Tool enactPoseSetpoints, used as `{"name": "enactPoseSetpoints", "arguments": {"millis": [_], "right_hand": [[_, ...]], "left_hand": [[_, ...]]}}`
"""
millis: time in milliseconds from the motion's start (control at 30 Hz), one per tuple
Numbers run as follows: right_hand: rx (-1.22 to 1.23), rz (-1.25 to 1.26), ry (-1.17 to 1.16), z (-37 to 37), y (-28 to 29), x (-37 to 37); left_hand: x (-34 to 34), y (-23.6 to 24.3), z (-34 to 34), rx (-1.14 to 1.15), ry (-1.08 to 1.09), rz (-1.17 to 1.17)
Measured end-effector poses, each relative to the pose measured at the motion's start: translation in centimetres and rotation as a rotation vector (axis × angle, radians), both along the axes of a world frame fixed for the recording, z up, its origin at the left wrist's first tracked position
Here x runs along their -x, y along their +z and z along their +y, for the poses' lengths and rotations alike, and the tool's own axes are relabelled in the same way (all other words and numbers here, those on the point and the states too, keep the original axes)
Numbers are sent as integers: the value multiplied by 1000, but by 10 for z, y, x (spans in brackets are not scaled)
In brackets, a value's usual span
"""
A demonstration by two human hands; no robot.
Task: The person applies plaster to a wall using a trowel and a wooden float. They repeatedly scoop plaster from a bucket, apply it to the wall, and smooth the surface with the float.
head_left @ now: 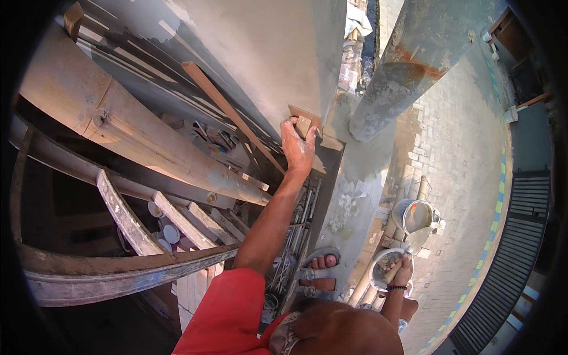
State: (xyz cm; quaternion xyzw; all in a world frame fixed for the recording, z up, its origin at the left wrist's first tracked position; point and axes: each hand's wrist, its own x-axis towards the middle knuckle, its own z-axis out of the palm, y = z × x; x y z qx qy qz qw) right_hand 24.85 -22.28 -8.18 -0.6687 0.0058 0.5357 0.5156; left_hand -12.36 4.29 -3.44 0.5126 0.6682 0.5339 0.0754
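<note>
My left hand point(297, 148) reaches up and grips the block handle of a small wooden plaster float point(303, 125). The float's flat board rests on the lower part of a smooth grey plastered wall point(266, 53). Low on the right, my right hand point(402, 273) is closed round the wooden handle of a trowel point(391, 273), whose grey blade points away from me. It is over a bucket of wet grey mortar point(383, 265). Just beyond stands a second bucket point(416, 217) with grey contents.
My sandalled feet point(323, 261) stand on a narrow grey ledge point(349, 207). To the left are a thick bamboo pole point(130, 136), a wooden ladder-like frame point(127, 219) and a leaning plank point(231, 112). A grey round column point(408, 71) rises at the right, beside brick paving point(455, 148).
</note>
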Motion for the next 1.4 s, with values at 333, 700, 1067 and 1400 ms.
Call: {"name": "enactPoseSetpoints", "arguments": {"millis": [333,700,1067,1400], "right_hand": [[0,-55,10,0,1,4],[19,-50,18,-2,-3,4],[36,-48,30,0,-4,8],[50,-25,62,0,-6,7]], "left_hand": [[1,-5,3,-10,-4,41],[6,-4,2,1,-7,81],[5,-1,2,41,3,24],[4,-3,2,36,-12,-23]]}}
